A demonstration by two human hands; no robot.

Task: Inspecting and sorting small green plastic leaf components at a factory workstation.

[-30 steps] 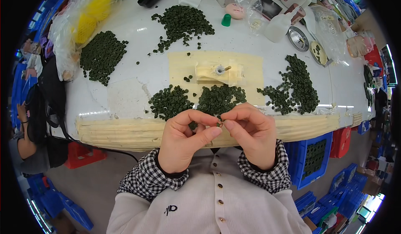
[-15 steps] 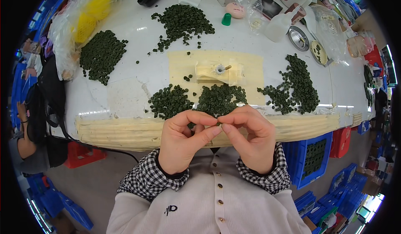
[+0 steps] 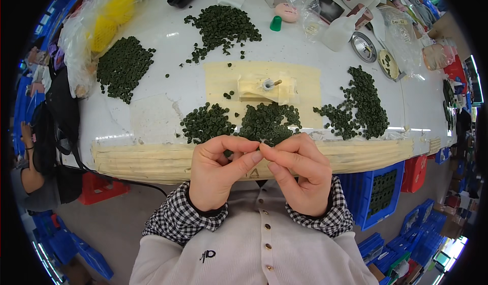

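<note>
My left hand (image 3: 216,170) is closed in a pinch, thumb against forefinger, just over the table's near edge. A small dark green piece (image 3: 258,150) shows at its fingertips, mostly hidden by them. My right hand (image 3: 305,170) meets it there with one fingertip, its thumb held apart lower down. Right behind my hands lie two heaps of small dark green ring-like pieces, a left heap (image 3: 207,122) and a middle heap (image 3: 269,122). Beyond them a block wrapped in cream tape (image 3: 249,87), with a short metal pin (image 3: 277,82), stands on a cream taped patch (image 3: 307,79).
More green pieces form a right heap (image 3: 368,104), a far heap (image 3: 223,25) and a far-left heap (image 3: 124,69). A round metal lid (image 3: 363,46), a white bottle (image 3: 338,33) and a green cap (image 3: 275,23) are at the back right. Ridged cream tape (image 3: 142,158) covers the near edge.
Both hands have shifted slightly left and a little nearer to me. My right thumb has come away from the fingertips, while the left pinch stays. The heaps look the same.
</note>
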